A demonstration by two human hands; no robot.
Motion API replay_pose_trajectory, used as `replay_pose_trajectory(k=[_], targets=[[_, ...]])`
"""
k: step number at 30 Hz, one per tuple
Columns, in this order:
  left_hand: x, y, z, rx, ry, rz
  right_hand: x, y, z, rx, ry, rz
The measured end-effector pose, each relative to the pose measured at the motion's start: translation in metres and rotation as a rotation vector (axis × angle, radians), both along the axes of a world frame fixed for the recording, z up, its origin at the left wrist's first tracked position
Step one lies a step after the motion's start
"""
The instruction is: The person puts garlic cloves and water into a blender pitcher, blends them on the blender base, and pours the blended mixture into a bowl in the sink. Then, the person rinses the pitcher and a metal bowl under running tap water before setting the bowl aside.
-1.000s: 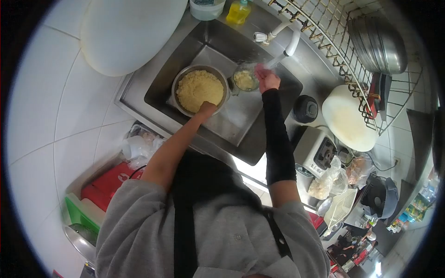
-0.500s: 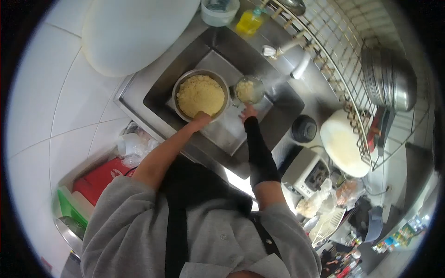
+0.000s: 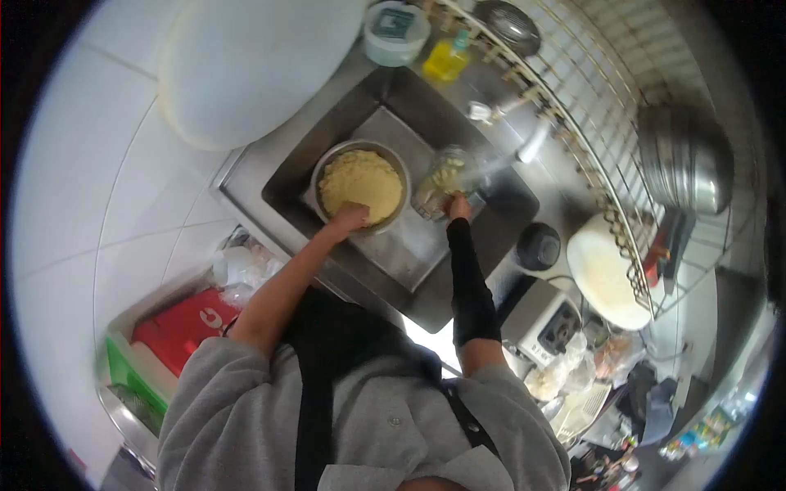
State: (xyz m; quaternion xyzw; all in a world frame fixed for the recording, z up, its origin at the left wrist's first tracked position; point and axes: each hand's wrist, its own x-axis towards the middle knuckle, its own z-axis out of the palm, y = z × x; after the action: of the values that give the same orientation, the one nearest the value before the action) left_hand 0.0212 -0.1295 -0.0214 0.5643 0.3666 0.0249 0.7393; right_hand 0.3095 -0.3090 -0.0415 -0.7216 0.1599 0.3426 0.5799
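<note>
A round metal pot (image 3: 401, 168) full of pale yellow crumbly food (image 3: 360, 180) stands in the steel sink (image 3: 391, 254). My left hand (image 3: 352, 218) is closed at the pot's near edge, over the food; whatever it grips is hidden. To the right, my right hand (image 3: 459, 207) is wrapped round the near end of a clear glass jar (image 3: 442, 182) with pale pieces inside. The jar is tilted beside the pot, its far end toward the white faucet (image 3: 534, 141). Motion blurs the jar's outline.
Behind the sink are a white tub (image 3: 396, 49) and a yellow soap bottle (image 3: 446, 59). A wire rack (image 3: 565, 90) with metal bowls (image 3: 686, 155) overhangs the right back. A black lid-like object (image 3: 539, 245) and a blender base (image 3: 544, 319) are at the right.
My right hand has left the faucet's water, come down to the glass jar and taken hold of it. The jar has tilted. My left hand stays at the pot's edge.
</note>
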Motion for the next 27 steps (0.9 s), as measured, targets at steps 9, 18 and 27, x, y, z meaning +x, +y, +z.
replay_pose_trajectory(k=[9,18,27], targets=[[0.207,0.092,0.098,0.109,-0.146,-0.05,-0.031,-0.03,0.164,-0.089,-0.171,0.067],[0.336,0.071,0.134,0.003,-0.113,-0.156,-0.033,-0.035,0.2,0.2,-0.135,-0.109],[0.351,0.089,0.101,-0.101,-0.205,-0.078,-0.034,-0.028,0.215,0.159,-0.179,-0.107]])
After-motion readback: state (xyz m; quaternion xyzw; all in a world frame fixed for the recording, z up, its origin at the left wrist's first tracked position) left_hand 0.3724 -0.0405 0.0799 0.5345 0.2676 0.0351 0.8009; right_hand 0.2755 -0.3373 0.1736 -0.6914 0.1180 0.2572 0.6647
